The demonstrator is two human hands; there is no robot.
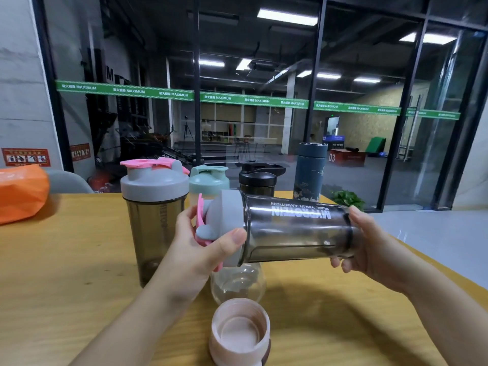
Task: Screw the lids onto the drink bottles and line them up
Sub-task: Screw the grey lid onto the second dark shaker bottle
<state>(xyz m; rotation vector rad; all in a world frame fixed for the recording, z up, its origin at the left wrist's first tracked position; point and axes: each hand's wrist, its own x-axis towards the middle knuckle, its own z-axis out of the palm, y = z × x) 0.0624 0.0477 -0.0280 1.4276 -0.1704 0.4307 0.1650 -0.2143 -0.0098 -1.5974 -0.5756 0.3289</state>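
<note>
I hold a smoky shaker bottle [295,231] sideways above the table. My left hand [200,249] grips its grey lid [229,220], which has a pink flip cap. My right hand [369,244] grips the bottle's base. A second smoky shaker [154,223] with a grey and pink lid stands upright at the left. Behind stand a mint-lidded bottle [208,180], a black-lidded bottle [260,180] and a dark blue flask [310,173]. A clear bottle [237,283] without a lid stands under the held one. A pink open-topped cup [240,331] is nearest me.
The wooden table [79,260] has an orange bag [21,191] at its far left. A glass wall stands behind the table. A green plant [347,198] is past the table's far right corner, and white floor lies to the right.
</note>
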